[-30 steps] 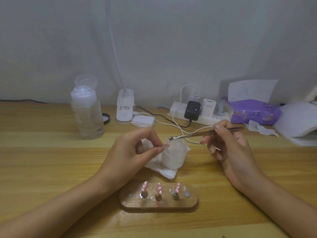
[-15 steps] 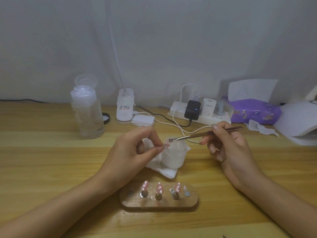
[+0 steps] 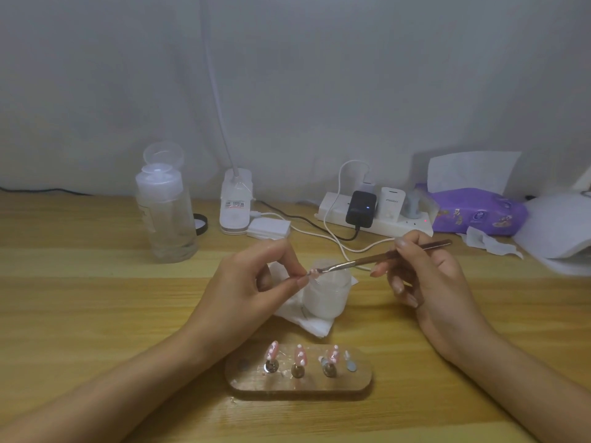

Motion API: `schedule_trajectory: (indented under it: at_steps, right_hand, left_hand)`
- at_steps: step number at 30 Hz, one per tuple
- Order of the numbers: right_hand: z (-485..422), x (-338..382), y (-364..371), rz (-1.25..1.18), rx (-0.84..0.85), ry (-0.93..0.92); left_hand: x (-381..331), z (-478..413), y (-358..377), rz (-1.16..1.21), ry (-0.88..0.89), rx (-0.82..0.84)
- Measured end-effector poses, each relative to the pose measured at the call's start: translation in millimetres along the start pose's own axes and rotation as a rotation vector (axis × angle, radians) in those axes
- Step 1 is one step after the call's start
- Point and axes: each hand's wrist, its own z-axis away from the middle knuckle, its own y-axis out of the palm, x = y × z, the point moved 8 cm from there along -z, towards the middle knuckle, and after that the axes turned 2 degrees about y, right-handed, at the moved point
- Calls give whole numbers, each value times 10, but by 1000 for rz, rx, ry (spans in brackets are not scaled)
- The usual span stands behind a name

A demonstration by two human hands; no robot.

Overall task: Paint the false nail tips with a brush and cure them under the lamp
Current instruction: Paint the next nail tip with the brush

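Note:
My left hand pinches a small pink nail tip between thumb and forefinger, over a frosted white jar. My right hand holds a thin metal-handled brush like a pen, and its bristle end touches the held tip. In front of me lies a wooden stand carrying three pink nail tips on small metal pegs. The white lamp stands at the back, its neck rising out of view.
A clear bottle with a flip cap stands back left. A folded tissue lies under the jar. A power strip with chargers and cables, a purple wipes pack and white paper fill the back right.
The brush tip has come down and left from above the jar onto the nail tip in my left hand. My left hand has stayed nearly still.

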Motion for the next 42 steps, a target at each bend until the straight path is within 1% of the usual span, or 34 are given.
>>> schedule_trajectory:
  at_steps: [2, 6, 10, 15, 19, 23, 27, 31, 35, 39, 42]
  right_hand:
    - [-7, -2, -31, -14, -19, -2]
    - [18, 37, 73, 9, 62, -32]
    - [-16, -13, -45, 5, -33, 13]
    - [7, 21, 39, -3, 31, -9]
    - [-13, -22, -58, -19, -42, 22]
    - [2, 9, 29, 4, 27, -13]
    - [-24, -18, -48, -26, -29, 8]
    - [9, 18, 47, -11, 46, -17]
    - [-19, -23, -35, -11, -27, 9]
    - [-3, 12, 44, -12, 33, -26]
    - [-31, -37, -16, -11, -20, 7]
  left_hand:
    - [-12, -1, 0, 8, 2, 0]
    - [-18, -2, -5, -6, 12, -3]
    - [-16, -2, -3, -11, 11, -2]
    - [-15, -5, -3, -16, 9, -3]
    - [-20, -2, -8, 14, 5, -10]
    - [26, -1, -14, 10, -16, -6]
    - [35, -1, -13, 20, -20, 6]
    - [35, -6, -12, 33, -22, 8]
    - [26, 0, -9, 48, -20, 8]
    - [41, 0, -11, 45, -37, 7]
    - [35, 0, -7, 31, -41, 16]
